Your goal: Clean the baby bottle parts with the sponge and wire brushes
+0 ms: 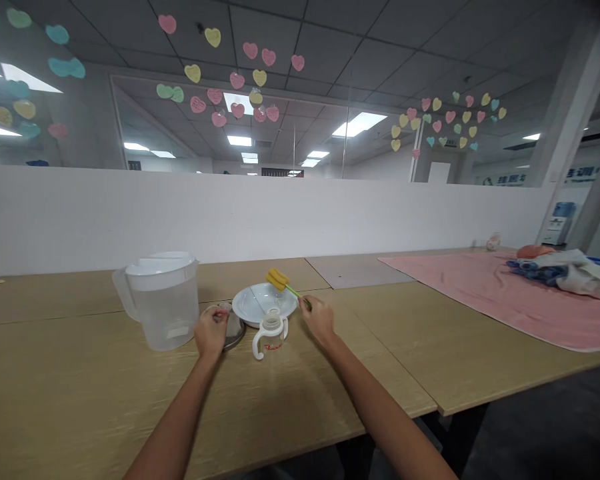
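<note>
My right hand [319,319] is closed on the green handle of a bottle brush with a yellow sponge head [277,278], which hovers over a white plate [250,308]. My left hand [211,331] is closed on a small clear piece with a pink part [223,309], just above a round clear lid [235,331] on the table. A small clear baby bottle with two white handles [270,331] stands open-topped between my hands, in front of the plate.
A large clear plastic pitcher with a white lid [159,299] stands left of my left hand. A pink cloth [485,288] covers the table at the right, with folded clothes [565,268] on it. A white partition [280,213] runs behind the wooden table [80,387].
</note>
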The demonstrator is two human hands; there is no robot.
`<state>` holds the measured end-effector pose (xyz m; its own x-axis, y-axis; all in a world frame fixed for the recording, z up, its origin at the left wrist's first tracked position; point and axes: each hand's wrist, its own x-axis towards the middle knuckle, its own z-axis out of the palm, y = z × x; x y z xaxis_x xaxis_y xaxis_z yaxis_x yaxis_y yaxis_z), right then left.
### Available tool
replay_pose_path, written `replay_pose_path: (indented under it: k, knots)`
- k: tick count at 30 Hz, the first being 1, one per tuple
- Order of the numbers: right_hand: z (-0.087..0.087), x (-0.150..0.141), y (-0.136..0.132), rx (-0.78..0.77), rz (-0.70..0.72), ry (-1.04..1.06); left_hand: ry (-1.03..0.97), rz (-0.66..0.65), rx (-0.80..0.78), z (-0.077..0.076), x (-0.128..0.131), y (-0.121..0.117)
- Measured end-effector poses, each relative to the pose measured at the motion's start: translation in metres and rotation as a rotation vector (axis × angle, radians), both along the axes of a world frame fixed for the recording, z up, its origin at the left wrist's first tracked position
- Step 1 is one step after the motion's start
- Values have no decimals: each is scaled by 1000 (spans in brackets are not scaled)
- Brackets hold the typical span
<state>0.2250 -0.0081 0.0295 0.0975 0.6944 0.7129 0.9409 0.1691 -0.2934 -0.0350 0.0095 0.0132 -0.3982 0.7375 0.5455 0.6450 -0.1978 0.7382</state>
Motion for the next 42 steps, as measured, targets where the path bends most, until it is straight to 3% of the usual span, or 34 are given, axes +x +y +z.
replay_pose_path:
  k: [19, 30, 37, 42]
  knots:
    - [1, -2, -1, -88, -21, 3, 291, -53, -248, -8, 0, 2]
    - [7, -2, -7, -204, -72, 54, 399, -128, -229, 0, 1, 2]
    - [12, -3, -8, -216, -78, 42, 568, -103, -289, 2, 7, -8]
    - [12, -2, -6, -201, -63, -12, 631, -60, -151, 3, 7, -7]
